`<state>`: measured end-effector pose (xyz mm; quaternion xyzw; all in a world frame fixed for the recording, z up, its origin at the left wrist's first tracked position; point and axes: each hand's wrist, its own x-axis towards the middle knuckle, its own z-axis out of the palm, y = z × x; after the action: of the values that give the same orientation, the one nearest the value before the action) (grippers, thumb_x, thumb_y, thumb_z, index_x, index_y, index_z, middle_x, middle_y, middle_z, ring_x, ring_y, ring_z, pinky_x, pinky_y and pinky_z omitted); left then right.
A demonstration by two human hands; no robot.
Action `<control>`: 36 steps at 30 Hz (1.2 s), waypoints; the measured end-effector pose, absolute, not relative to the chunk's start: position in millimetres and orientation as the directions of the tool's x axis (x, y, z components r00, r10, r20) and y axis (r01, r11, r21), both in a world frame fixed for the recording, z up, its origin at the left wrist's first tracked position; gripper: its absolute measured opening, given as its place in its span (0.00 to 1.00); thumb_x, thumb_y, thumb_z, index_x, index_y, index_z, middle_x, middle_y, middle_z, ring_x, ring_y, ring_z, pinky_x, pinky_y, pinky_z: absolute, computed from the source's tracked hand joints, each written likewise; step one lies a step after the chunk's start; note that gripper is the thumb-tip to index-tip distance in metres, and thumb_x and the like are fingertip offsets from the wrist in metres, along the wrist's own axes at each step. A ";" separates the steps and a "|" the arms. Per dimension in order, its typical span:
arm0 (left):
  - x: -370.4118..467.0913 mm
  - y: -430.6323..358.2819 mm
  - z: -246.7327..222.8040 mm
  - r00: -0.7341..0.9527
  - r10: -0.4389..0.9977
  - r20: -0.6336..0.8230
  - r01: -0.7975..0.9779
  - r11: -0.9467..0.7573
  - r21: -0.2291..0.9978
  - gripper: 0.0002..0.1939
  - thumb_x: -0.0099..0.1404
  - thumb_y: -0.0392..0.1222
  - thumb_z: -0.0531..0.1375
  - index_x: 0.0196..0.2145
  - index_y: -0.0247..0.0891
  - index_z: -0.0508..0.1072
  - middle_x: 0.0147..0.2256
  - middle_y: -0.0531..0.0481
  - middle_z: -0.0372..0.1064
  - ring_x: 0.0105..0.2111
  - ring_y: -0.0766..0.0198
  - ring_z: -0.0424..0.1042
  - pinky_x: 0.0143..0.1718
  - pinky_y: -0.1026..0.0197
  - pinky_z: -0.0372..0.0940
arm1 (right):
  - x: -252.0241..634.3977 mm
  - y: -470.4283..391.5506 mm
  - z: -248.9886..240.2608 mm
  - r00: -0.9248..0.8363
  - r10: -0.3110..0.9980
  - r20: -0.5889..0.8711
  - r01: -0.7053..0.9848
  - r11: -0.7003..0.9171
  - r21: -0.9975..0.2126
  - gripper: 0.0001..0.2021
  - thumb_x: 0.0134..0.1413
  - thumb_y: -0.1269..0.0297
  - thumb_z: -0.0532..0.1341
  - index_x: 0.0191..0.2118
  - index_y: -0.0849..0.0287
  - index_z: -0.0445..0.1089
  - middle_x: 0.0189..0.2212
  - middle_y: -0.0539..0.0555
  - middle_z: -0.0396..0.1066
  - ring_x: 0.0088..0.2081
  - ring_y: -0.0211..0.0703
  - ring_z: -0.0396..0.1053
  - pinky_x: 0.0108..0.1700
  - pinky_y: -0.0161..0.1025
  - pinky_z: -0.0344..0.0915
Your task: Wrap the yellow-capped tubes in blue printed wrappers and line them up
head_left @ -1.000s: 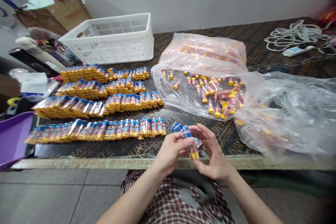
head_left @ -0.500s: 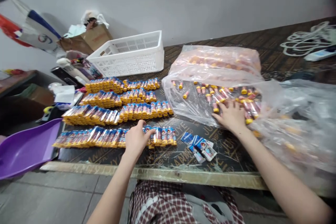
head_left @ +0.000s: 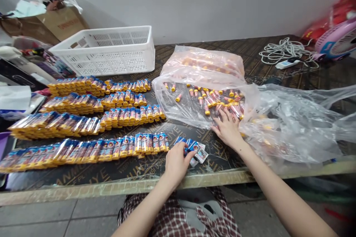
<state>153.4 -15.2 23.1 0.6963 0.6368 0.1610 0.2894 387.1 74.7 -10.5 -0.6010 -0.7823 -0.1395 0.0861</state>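
My left hand (head_left: 177, 161) is at the small pile of flat blue-and-white packets (head_left: 200, 154) near the table's front edge. Its thumb and index finger are apart over the left end of the pile, and its other fingertips are partly hidden. My right hand (head_left: 228, 129) rests with spread fingers at the mouth of a clear plastic bag, touching loose small pink tubes with yellow caps (head_left: 210, 98). To the left, wrapped tubes with blue tops and yellow bases (head_left: 111, 148) stand in several long rows.
Behind the rows stands a white plastic crate (head_left: 116, 61). The clear bag (head_left: 180, 116) spreads over the table's middle, with more crumpled plastic (head_left: 294, 129) at right. A white cable (head_left: 280, 50) and a pink fan (head_left: 336, 40) are at the back right. Paper bags (head_left: 62, 24) stand at back left.
My left hand has moved right, from the front row of wrapped tubes to the blue packets. My right hand stays at the loose tubes. The view has turned right, bringing the fan in.
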 end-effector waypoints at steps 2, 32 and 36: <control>155.2 -13.0 23.2 0.125 0.981 -0.149 0.840 -0.025 0.541 0.15 0.60 0.52 0.57 0.39 0.38 0.69 0.35 0.47 0.71 0.34 0.58 0.71 0.34 0.61 0.60 | 390.7 66.2 -10.7 -0.287 0.892 0.348 0.957 0.281 0.068 0.16 0.59 0.57 0.54 0.49 0.58 0.68 0.57 0.64 0.56 0.58 0.57 0.52 0.55 0.56 0.46; 142.3 -22.1 9.5 -0.104 0.968 -0.228 0.282 0.249 0.927 0.07 0.49 0.33 0.57 0.30 0.36 0.67 0.20 0.57 0.66 0.22 0.68 0.66 0.25 0.67 0.59 | 347.3 -17.2 29.0 0.154 0.920 0.360 0.536 0.228 -0.813 0.08 0.56 0.64 0.58 0.40 0.55 0.72 0.39 0.55 0.67 0.40 0.45 0.67 0.39 0.41 0.67; 142.0 -22.1 13.5 -0.034 0.959 -0.282 0.213 0.283 0.935 0.12 0.47 0.31 0.56 0.31 0.34 0.73 0.25 0.51 0.71 0.25 0.66 0.69 0.30 0.65 0.62 | 343.8 -24.2 31.6 0.169 0.925 0.340 0.501 0.217 -0.838 0.07 0.55 0.63 0.59 0.40 0.54 0.72 0.40 0.55 0.68 0.41 0.45 0.67 0.40 0.41 0.66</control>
<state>142.0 -22.1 13.5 0.4736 0.6185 0.3664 0.5089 343.8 -24.2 31.6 -0.5871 -0.6071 0.2167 0.4897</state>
